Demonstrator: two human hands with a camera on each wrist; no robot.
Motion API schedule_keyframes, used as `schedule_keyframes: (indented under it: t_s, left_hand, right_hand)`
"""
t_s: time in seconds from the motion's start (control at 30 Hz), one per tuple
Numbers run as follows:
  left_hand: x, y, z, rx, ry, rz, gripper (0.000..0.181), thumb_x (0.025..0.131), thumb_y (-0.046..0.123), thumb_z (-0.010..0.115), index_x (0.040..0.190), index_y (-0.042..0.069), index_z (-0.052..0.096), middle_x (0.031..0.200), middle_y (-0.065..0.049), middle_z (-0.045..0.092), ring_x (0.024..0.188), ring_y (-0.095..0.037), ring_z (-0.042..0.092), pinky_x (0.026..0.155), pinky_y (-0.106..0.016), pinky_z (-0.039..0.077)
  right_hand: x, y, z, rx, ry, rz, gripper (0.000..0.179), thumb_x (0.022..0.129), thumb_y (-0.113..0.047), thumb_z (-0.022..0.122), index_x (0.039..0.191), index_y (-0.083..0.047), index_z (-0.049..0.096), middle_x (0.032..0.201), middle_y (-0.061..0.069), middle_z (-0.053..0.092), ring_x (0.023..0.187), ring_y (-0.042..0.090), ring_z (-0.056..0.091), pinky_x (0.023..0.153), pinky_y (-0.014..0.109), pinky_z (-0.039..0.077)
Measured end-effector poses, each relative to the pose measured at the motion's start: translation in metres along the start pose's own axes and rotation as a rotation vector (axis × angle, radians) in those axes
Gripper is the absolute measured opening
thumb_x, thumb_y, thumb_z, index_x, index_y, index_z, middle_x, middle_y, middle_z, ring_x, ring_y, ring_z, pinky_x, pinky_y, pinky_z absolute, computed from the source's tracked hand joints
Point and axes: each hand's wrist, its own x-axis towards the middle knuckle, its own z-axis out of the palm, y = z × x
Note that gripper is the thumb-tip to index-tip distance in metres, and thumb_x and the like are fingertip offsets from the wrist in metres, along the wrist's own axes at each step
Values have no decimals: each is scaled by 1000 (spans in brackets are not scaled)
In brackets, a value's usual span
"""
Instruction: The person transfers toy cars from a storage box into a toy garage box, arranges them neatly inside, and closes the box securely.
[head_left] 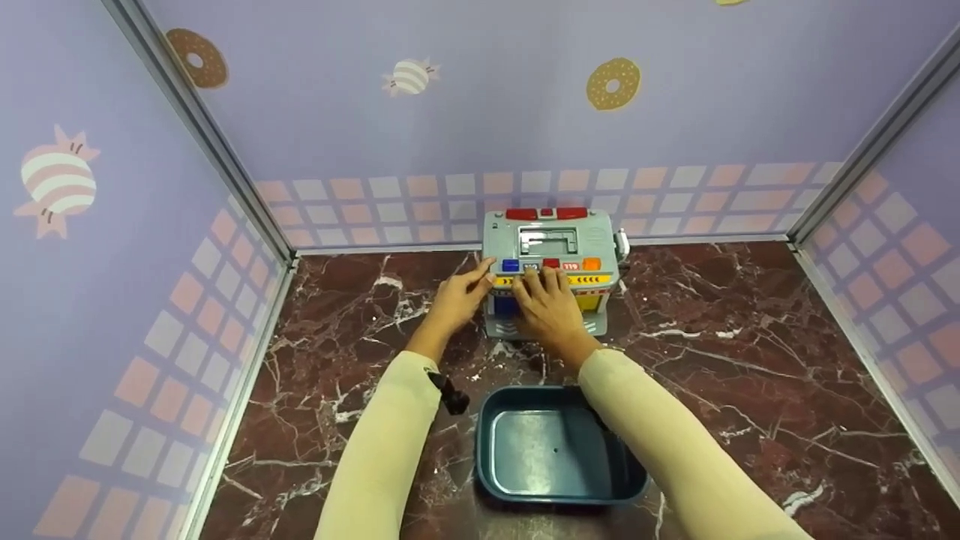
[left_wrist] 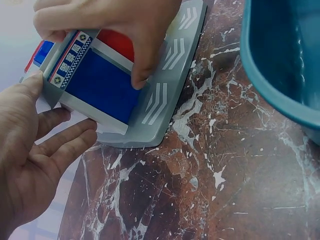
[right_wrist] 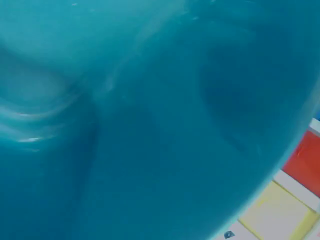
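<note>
A grey toy rescue station (head_left: 495,240) stands near the back wall, with red lights on its roof and a row of coloured buttons along the front. My right hand (head_left: 551,304) lies over its front top edge, fingertips on the button row. In the left wrist view the right thumb (left_wrist: 145,62) reaches down before the red and blue doors (left_wrist: 102,90). At the toy's left side my left hand (head_left: 455,300) touches the front corner; its thumb is at the top edge and its other fingers lie loosely extended along the side wall.
A dark teal basin (head_left: 487,480) stands on the marbled table (head_left: 720,390) in front of the toy, partly under my right forearm. Its teal wall (right_wrist: 150,150) fills most of the right wrist view. Purple printed panels (head_left: 510,120) enclose the table at the back and both sides.
</note>
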Motion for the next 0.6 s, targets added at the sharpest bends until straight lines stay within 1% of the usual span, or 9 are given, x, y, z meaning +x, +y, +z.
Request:
schedule_keyframes:
  t_s: [0.07,0.17,0.23,0.3,0.43,0.53,0.6]
  left_hand:
    - [0,0,-2,11,2,-2,49,114,51,57,161,36,59,156,-16,65,140,-42,66,123,-59,51]
    - [-1,0,-4,26,4,-4,50,114,52,56,162,37,58,157,-17,64,143,-44,64,124,-60,50]
    - [-1,0,-3,36,4,-7,50,115,52,56,162,37,57,158,-17,63,145,-45,62,125,-60,49]
    - [-2,0,-2,41,4,-10,50,115,52,55,162,37,57,158,-16,63,146,-45,62,125,-60,49]
    - [-4,1,0,52,12,4,49,115,50,56,162,35,58,153,-15,68,139,-43,67,122,-59,52]
    - [-5,3,2,52,24,19,48,115,48,57,161,33,60,149,-15,71,135,-41,70,120,-58,54]
    - [-5,5,3,56,34,18,48,115,48,57,161,34,59,152,-14,68,138,-42,68,121,-58,53]
  right_hand:
    - [-1,1,-6,51,-69,-3,89,88,-55,90,150,-10,44,151,18,48,137,44,44,122,63,44]
    - [-1,2,-11,108,-129,-9,102,85,-65,89,155,-9,42,157,20,46,142,45,41,126,64,40]
    - [-2,3,-14,133,-144,-17,108,83,-71,88,157,-7,41,157,21,44,143,45,41,127,65,39]
    - [-4,4,-15,143,-150,-27,110,83,-73,87,158,-6,40,157,21,43,142,45,41,127,65,38]
    - [-8,6,-20,186,-160,-27,114,82,-76,85,159,-5,40,156,22,44,142,46,41,128,66,35]
    - [-10,7,-24,192,-183,-16,118,83,-81,80,163,-5,39,160,22,44,144,46,41,130,65,34]
    - [-12,8,-26,182,-200,-12,121,84,-85,76,166,-5,38,163,22,43,147,46,40,132,64,32]
